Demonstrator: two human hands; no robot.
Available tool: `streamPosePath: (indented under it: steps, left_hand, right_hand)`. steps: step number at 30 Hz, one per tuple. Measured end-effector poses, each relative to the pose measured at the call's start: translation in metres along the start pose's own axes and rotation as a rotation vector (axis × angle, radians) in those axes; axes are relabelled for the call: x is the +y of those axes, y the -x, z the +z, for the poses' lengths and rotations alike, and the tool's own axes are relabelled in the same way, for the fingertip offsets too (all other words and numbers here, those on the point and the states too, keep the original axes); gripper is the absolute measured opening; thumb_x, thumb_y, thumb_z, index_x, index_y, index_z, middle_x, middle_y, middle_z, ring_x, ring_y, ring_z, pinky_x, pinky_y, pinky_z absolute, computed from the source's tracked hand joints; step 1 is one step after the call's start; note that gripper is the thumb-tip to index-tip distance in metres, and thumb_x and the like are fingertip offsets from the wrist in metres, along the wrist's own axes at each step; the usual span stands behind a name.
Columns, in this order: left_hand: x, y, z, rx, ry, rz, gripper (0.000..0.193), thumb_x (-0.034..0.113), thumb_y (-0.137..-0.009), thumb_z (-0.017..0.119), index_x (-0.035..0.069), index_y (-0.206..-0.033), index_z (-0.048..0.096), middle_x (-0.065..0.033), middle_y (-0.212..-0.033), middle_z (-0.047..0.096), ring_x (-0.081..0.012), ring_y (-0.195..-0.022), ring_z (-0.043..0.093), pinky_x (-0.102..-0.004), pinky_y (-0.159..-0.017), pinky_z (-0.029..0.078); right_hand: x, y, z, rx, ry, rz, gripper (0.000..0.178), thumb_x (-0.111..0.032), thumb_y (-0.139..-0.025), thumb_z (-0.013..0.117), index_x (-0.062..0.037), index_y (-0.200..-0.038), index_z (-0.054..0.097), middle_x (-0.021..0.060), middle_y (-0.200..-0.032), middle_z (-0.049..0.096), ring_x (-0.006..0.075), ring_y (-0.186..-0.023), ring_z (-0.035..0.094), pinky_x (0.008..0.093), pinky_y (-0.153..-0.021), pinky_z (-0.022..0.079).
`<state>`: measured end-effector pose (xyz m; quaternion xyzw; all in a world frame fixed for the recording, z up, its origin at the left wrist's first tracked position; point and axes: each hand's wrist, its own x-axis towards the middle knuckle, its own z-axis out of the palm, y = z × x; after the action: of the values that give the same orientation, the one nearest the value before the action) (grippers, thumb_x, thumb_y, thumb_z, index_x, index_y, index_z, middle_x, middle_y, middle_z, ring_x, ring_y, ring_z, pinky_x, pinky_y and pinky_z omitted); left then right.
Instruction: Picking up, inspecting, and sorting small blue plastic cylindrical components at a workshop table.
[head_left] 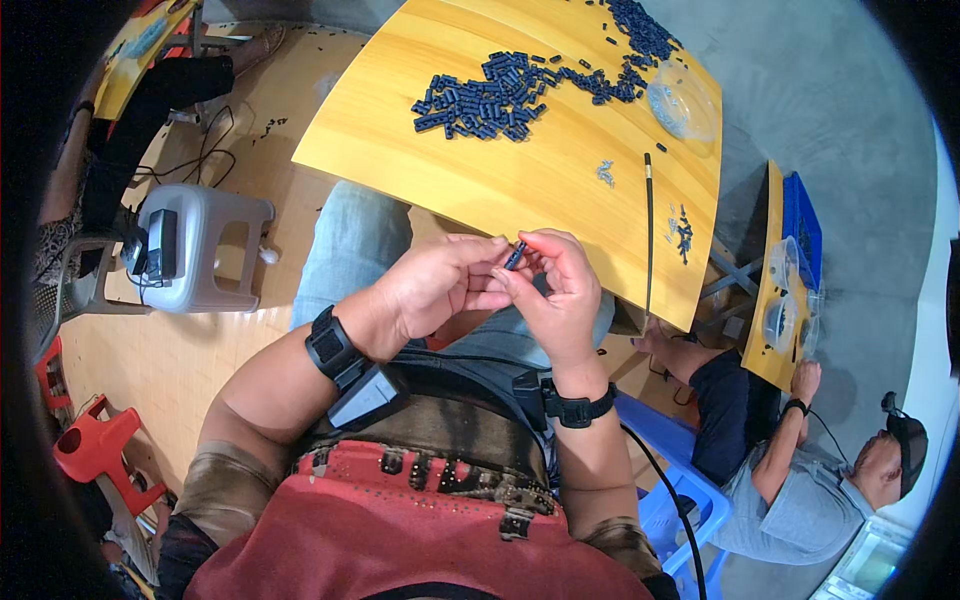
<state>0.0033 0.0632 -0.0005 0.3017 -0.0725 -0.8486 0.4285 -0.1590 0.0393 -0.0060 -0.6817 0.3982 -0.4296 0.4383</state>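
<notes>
Between the two hands I see a small dark part, pinched by the right hand. Fingertips of the left hand bunch beside it; I cannot tell whether they grip. Beyond both hands, the yellow surface bears a dark pile; right of them lies a black rod.

Parts on table, stool at left
</notes>
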Motion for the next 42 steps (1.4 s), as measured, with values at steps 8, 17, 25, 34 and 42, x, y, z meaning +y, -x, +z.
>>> streamPosePath:
  steps: [8, 17, 25, 34, 42]
  left_hand:
    - [-0.002, 0.000, -0.001, 0.007, -0.108, 0.051, 0.018, 0.015, -0.088, 0.057, 0.001, -0.097, 0.062, -0.0082, -0.093, 0.066, -0.0142, -0.082, 0.063, -0.0267, -0.075, 0.051]
    - [-0.002, 0.003, 0.000, 0.008, -0.065, 0.041, 0.016, 0.013, -0.087, 0.057, 0.000, -0.095, 0.062, -0.0085, -0.093, 0.065, -0.0139, -0.083, 0.062, -0.0251, -0.073, 0.050]
    - [-0.004, 0.004, 0.003, 0.024, -0.082, 0.036, 0.016, 0.014, -0.088, 0.057, 0.001, -0.095, 0.062, -0.0076, -0.092, 0.065, -0.0135, -0.082, 0.062, -0.0243, -0.072, 0.050]
    - [-0.014, -0.017, -0.013, 0.081, -0.177, -0.049, 0.015, 0.018, -0.090, 0.056, 0.004, -0.093, 0.061, -0.0024, -0.085, 0.063, -0.0098, -0.075, 0.060, -0.0210, -0.068, 0.050]
    - [-0.035, -0.038, -0.020, 0.154, -0.154, -0.062, 0.015, 0.018, -0.091, 0.054, 0.005, -0.095, 0.060, -0.0023, -0.085, 0.062, -0.0093, -0.075, 0.059, -0.0213, -0.070, 0.050]
  right_hand:
    - [0.000, 0.001, -0.001, -0.001, -0.096, -0.019, 0.035, 0.002, -0.068, 0.072, -0.0016, -0.099, 0.057, 0.0077, -0.095, 0.057, 0.0126, -0.079, 0.057, 0.0248, -0.071, 0.048]
    - [0.001, 0.001, -0.003, -0.006, 0.009, -0.102, 0.033, 0.000, -0.064, 0.074, -0.0021, -0.095, 0.061, 0.0091, -0.091, 0.061, 0.0164, -0.079, 0.059, 0.0264, -0.071, 0.048]
    - [-0.006, 0.000, -0.008, -0.031, 0.037, -0.116, 0.030, -0.002, -0.063, 0.075, -0.0022, -0.091, 0.064, 0.0088, -0.088, 0.062, 0.0177, -0.077, 0.060, 0.0268, -0.069, 0.048]
    - [-0.002, 0.007, -0.010, 0.012, 0.327, 0.026, 0.030, -0.007, -0.065, 0.074, -0.0036, -0.091, 0.061, 0.0084, -0.087, 0.060, 0.0194, -0.076, 0.058, 0.0279, -0.066, 0.047]
    - [0.008, 0.010, -0.013, -0.004, 0.562, -0.014, 0.026, -0.006, -0.062, 0.070, -0.0035, -0.083, 0.055, 0.0116, -0.082, 0.054, 0.0295, -0.081, 0.053, 0.0374, -0.070, 0.045]
